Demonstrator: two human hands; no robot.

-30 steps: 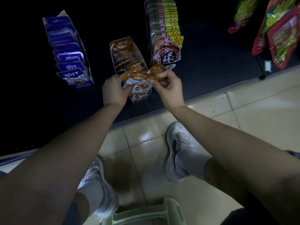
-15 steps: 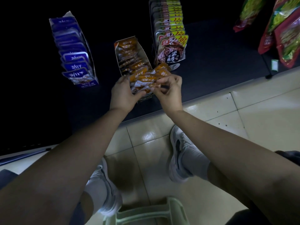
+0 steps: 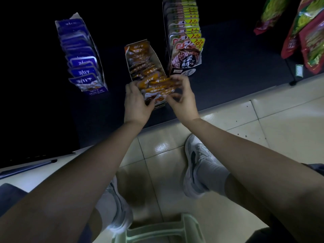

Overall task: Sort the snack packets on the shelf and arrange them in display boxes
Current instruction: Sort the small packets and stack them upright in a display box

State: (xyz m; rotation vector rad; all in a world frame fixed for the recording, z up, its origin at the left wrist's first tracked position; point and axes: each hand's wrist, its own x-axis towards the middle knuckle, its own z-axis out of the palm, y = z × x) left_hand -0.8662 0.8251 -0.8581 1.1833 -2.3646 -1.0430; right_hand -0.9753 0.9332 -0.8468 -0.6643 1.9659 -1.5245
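Observation:
Both hands hold a small bundle of orange snack packets over the front end of the middle display box, which holds more orange packets in a row. My left hand grips the bundle's left side. My right hand pinches its right edge with curled fingers. The box's front end is hidden behind the bundle and my hands.
A box of blue packets stands to the left and a box of brown-and-yellow packets to the right, all on a dark shelf. Red and green bags hang at far right. A pale green stool sits below me on the tiled floor.
Both hands have carried the orange bundle a little forward and down toward the middle box's front end. My grip on it stays the same.

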